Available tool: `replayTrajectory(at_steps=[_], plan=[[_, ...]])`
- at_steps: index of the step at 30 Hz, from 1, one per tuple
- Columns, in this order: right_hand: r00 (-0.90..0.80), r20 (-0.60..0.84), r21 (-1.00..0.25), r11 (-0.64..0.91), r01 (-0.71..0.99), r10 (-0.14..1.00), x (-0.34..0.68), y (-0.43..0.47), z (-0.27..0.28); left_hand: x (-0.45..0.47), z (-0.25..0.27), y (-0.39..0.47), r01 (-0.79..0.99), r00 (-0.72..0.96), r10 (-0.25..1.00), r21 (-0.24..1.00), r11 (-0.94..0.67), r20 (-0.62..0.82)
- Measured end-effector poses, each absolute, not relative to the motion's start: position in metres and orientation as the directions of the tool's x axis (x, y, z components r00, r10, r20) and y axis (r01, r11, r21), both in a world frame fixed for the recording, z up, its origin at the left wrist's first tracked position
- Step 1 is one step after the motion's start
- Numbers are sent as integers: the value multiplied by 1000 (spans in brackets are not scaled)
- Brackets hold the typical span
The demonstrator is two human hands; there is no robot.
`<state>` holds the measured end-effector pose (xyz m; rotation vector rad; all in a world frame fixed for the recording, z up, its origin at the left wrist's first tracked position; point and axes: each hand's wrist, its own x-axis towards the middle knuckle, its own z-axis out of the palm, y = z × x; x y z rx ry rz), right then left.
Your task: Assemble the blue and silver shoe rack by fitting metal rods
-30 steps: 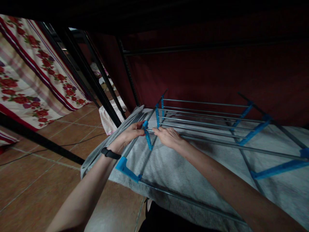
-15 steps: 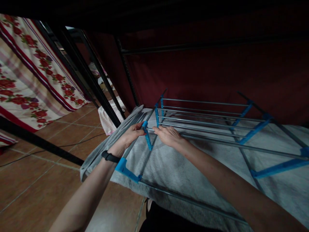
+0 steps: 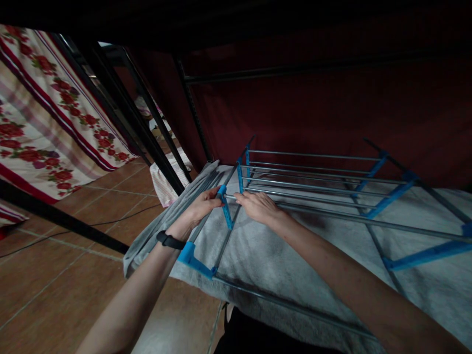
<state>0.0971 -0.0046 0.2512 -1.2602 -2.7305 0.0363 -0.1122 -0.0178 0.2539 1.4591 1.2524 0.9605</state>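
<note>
A rack of grey metal tubes with blue plastic brackets lies across the grey blanket in front of me. My left hand (image 3: 202, 206) grips a blue bracket (image 3: 226, 211) on the rack's left side, thumb and fingers around its upper end. Just right of it, my right hand (image 3: 256, 205) is closed around the end of a metal tube (image 3: 346, 223), which meets that bracket. Several thinner rods (image 3: 313, 184) run behind, between blue brackets at both ends. Nearer to me, a corner bracket (image 3: 197, 263) joins a front tube (image 3: 287, 302).
The grey blanket (image 3: 258, 260) covers a low bed with black metal posts (image 3: 147, 132). A dark red cloth (image 3: 295, 113) hangs behind. To the left are a floral curtain (image 3: 55, 118), a tiled floor (image 3: 92, 290), a cable (image 3: 125, 216) and a striped cloth (image 3: 167, 179).
Both hands keep their places on the bracket and the tube. The view has shifted very slightly; otherwise little differs.
</note>
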Motion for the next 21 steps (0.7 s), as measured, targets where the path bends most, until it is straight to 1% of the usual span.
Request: replayTrajectory(at_steps=[7, 13, 21], plan=[[-646, 107, -77, 654, 753, 756, 96, -5, 251, -110, 256, -20, 213, 157, 986, 977, 23, -57], [-637, 108, -96, 646, 757, 763, 95, -6, 252, -111, 255, -18, 268, 122, 992, 963, -11, -22], [-643, 107, -110, 652, 751, 759, 94, -2, 250, -115, 252, -15, 303, 153, 988, 951, -62, 15]])
